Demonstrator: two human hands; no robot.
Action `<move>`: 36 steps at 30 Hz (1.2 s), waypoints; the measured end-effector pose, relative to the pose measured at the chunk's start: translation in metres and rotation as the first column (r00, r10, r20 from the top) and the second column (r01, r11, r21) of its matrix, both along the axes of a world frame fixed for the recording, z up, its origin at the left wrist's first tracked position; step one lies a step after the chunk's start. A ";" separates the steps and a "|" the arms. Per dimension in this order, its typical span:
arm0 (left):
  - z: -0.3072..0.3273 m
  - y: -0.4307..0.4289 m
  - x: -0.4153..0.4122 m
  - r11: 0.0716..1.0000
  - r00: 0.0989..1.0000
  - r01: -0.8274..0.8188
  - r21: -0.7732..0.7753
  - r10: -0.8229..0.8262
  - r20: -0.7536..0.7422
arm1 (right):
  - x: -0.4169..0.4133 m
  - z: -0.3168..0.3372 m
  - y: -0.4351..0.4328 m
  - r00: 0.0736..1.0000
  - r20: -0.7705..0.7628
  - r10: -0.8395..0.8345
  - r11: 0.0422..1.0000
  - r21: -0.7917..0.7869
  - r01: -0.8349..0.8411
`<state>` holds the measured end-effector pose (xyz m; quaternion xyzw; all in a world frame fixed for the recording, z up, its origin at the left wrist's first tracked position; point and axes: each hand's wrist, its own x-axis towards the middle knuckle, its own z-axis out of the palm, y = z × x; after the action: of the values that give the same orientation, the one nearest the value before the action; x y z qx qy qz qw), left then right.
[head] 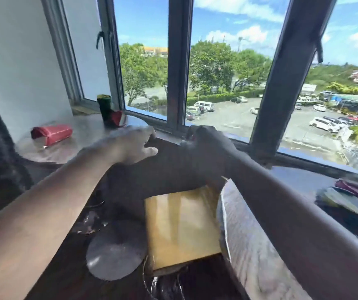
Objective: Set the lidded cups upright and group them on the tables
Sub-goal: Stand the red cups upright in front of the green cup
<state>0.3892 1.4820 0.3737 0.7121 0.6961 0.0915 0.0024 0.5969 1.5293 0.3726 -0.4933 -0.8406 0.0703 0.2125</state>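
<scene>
A: On the left round table, by the wall, a red cup lies on its side, well apart from the two by the window. Those are a dark green cup standing upright and a second red cup tipped over against its base.

B: So two of three need righting there?

A: That's my reading. The green one looks like the anchor for a group, since it is already up and near the window frame.

B: And the hands?

A: The left hand hovers at that table's right edge, fingers spread and curled, gripping nothing. I'd judge it is placed to reach the tipped red cup, which is just beyond it.

B: The right?

A: The right hand is fisted near the sill. A hint of red shows at the knuckles, but blur hides whether it clasps a cup. I cannot tell.

B: Any containers lower down?

A: A tan cardboard piece sits between the tables; nothing shows in it. On the right table, far edge, lie blurred dark red and green shapes, possibly more cups on their sides.
</scene>
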 end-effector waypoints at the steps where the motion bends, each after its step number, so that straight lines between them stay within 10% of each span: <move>1: -0.002 -0.007 -0.025 0.999 0.999 -0.048 -0.016 0.047 -0.022 | -0.027 -0.006 -0.003 1.000 0.012 0.017 1.000 -0.003 -0.017; 17: -0.046 -0.062 -0.315 0.874 0.878 -0.478 -0.083 0.474 -0.062 | -0.352 -0.060 0.017 0.938 0.091 0.334 0.943 -0.032 -0.332; 36: -0.068 0.078 -0.492 0.827 0.830 -0.546 -0.134 0.511 -0.224 | -0.539 -0.082 0.173 0.876 0.230 0.424 0.897 0.030 -0.442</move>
<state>-0.1025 1.5603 0.3056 0.4924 0.8692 -0.0430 -0.0168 0.0578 1.7025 0.2906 -0.2884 -0.9498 0.0273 0.1181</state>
